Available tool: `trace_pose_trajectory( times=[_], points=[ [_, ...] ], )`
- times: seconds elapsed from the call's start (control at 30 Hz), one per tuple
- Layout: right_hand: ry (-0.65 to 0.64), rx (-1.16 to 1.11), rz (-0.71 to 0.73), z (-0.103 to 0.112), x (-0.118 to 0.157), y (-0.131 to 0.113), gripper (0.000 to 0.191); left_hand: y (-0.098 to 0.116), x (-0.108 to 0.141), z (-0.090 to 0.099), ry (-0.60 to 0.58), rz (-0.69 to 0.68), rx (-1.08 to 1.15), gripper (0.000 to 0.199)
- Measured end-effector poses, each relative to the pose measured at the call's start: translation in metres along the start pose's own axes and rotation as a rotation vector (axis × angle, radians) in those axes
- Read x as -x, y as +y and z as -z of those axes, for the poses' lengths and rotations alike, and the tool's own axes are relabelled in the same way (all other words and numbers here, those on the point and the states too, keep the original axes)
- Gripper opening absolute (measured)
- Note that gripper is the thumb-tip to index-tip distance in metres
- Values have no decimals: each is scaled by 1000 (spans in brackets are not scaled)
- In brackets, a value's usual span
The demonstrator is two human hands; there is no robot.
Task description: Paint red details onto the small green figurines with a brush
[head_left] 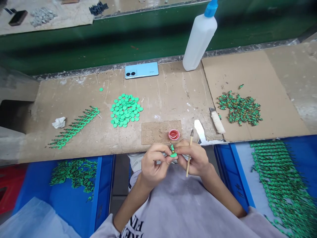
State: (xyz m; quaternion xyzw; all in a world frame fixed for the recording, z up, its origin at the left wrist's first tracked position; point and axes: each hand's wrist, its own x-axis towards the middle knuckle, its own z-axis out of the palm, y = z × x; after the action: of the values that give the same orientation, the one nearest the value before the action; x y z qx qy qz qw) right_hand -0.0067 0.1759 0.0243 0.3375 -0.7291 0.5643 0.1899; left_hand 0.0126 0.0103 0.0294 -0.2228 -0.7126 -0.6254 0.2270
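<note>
Between my hands, just past the table's near edge, is a small green figure upright on a round green base. My left hand pinches the base from the left. The fingertips of my right hand touch the figure from the right, and that hand also holds a thin wooden brush, its dark tip pointing away from me. Beyond my hands, a small pink-rimmed cup of red liquid stands on a brown board. A pile of green discs lies to the left.
A row of based figures and crumpled tissue lie left. Behind are a phone and white bottle. Right are a wrapped blade and piled figures. Blue bins flank my lap.
</note>
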Motion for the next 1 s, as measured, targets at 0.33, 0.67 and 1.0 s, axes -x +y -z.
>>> trace_pose_trajectory(
  times=[0.33,0.67,1.0],
  points=[
    [-2,-11,5,-3,0,-1,27,0,0,3,3,21,47,28],
    [-12,21,-28,-5,2,-2,26,-1,0,4,-30,-23,-51,34],
    [-36,91,18,-2,-10,-5,27,-1,-3,7,-38,-23,-22,28]
  ],
)
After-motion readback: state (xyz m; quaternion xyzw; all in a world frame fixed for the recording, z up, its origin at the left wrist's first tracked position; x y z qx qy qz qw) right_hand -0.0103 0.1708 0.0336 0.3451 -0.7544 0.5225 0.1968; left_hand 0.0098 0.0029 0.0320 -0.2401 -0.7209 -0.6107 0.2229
